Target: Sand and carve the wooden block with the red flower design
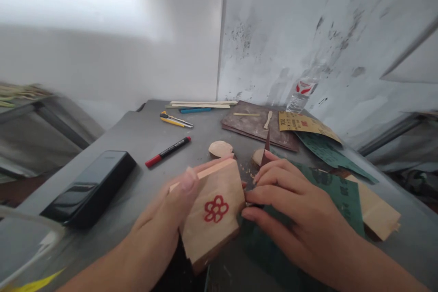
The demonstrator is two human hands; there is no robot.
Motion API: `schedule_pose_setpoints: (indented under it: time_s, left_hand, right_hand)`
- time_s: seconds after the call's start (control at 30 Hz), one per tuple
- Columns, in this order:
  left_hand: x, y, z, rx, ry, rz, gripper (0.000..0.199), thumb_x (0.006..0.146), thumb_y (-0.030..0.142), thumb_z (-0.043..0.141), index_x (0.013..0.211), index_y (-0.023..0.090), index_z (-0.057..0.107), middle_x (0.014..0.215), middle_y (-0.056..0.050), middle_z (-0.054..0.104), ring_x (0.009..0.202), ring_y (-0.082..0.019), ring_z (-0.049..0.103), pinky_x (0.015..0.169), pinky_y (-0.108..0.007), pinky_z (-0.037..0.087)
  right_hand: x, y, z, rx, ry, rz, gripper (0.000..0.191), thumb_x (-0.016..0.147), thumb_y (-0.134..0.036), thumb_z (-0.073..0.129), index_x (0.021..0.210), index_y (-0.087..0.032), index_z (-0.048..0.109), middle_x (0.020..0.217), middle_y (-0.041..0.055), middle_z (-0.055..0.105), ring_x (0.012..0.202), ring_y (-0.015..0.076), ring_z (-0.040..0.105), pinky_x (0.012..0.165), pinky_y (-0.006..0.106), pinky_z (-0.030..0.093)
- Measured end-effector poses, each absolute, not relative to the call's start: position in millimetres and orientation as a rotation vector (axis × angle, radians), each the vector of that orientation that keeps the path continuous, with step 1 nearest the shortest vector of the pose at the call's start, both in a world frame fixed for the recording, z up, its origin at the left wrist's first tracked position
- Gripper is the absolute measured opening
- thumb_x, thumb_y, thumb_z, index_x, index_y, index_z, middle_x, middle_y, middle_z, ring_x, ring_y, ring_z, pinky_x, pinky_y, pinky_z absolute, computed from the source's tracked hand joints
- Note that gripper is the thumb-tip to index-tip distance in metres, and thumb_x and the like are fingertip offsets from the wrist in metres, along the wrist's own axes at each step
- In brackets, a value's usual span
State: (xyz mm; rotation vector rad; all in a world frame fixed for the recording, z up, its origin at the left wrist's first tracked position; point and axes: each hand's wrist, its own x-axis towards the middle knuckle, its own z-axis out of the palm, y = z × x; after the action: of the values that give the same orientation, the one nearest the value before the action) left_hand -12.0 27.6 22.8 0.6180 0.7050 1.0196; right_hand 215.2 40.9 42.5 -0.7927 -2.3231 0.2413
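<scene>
A pale wooden block [212, 219] with a red flower drawn on its face is tilted up toward the camera. My left hand [167, 214] is wrapped round its left side, the thumb on the top edge. At the block's right edge, my right hand [290, 200] has its fingers curled round a piece of sandpaper [266, 148], whose dark brown tip stands up by the index finger. The lower part of that sheet is hidden by the fingers. Just behind the block lie a small round wood slice [221, 148] and another wood piece [258, 157], with shavings near them.
A black box-like device [92, 187] lies left, near a red-black marker [167, 151]. Farther back are a yellow cutter [176, 120], thin sticks [201, 104], a brown board [246, 123] and a bottle [303, 91]. Green sheets [345, 200] and a wood piece [374, 212] lie right.
</scene>
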Motion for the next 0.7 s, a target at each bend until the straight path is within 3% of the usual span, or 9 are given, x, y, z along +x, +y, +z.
schedule_pose_setpoints:
  time_s: [0.03,0.1,0.2,0.37,0.47,0.57,0.7]
  left_hand:
    - [-11,29,25,0.608,0.707,0.989,0.040,0.099,0.055,0.058,0.112,0.023,0.078,0.103,-0.001,0.085,0.093,-0.020,0.079,0.084,-0.025,0.060]
    - [-8,32,30,0.639,0.732,0.958,0.045,0.100,0.056,0.055,0.119,0.021,0.076,0.099,-0.002,0.084,0.098,-0.024,0.078,0.087,-0.029,0.058]
    - [-4,34,36,0.613,0.787,0.965,0.047,0.089,0.059,0.069,0.115,0.020,0.076,0.096,-0.004,0.083,0.097,-0.026,0.077,0.085,-0.030,0.057]
    - [3,33,32,0.450,0.840,1.028,0.049,0.073,0.061,0.084,0.100,0.021,0.076,0.084,-0.004,0.081,0.075,-0.021,0.073,0.071,-0.030,0.057]
    - [5,31,28,0.413,0.847,1.027,0.056,0.065,0.064,0.088,0.098,0.021,0.076,0.083,-0.005,0.080,0.072,-0.022,0.072,0.070,-0.032,0.057]
    - [4,28,24,0.465,0.777,0.942,0.047,0.070,0.058,0.087,0.098,0.022,0.079,0.088,-0.004,0.080,0.078,-0.021,0.072,0.074,-0.031,0.056]
    - [0,22,13,0.605,0.757,0.904,0.033,0.092,0.053,0.068,0.108,0.027,0.080,0.102,-0.004,0.081,0.096,-0.026,0.073,0.087,-0.036,0.056]
  right_hand:
    - [216,41,43,-0.783,-2.350,0.241,0.004,0.098,-0.017,0.068,0.098,-0.021,0.070,0.093,0.0020,0.067,0.097,0.0194,0.064,0.119,0.046,0.036]
    - [218,43,44,-0.777,-2.397,0.229,0.003,0.099,-0.018,0.066,0.096,-0.019,0.068,0.098,0.0042,0.066,0.105,0.0203,0.061,0.121,0.045,0.033]
    - [222,45,45,-0.775,-2.455,0.214,0.005,0.100,-0.019,0.064,0.095,-0.018,0.064,0.096,0.0043,0.065,0.114,0.0229,0.057,0.124,0.049,0.026]
    - [217,40,44,-0.789,-2.496,0.246,0.010,0.100,-0.019,0.065,0.090,-0.021,0.062,0.086,-0.0006,0.062,0.096,0.0199,0.059,0.125,0.052,0.022]
    - [209,34,40,-0.799,-2.458,0.221,0.012,0.098,-0.020,0.068,0.086,-0.020,0.064,0.082,-0.0012,0.060,0.090,0.0196,0.056,0.125,0.053,0.022]
    - [205,31,37,-0.804,-2.430,0.192,0.013,0.097,-0.018,0.067,0.084,-0.020,0.064,0.079,-0.0015,0.061,0.091,0.0202,0.056,0.125,0.055,0.021]
    - [203,29,39,-0.857,-2.394,0.149,0.015,0.097,-0.013,0.063,0.084,-0.020,0.062,0.077,-0.0012,0.061,0.089,0.0205,0.055,0.124,0.056,0.023]
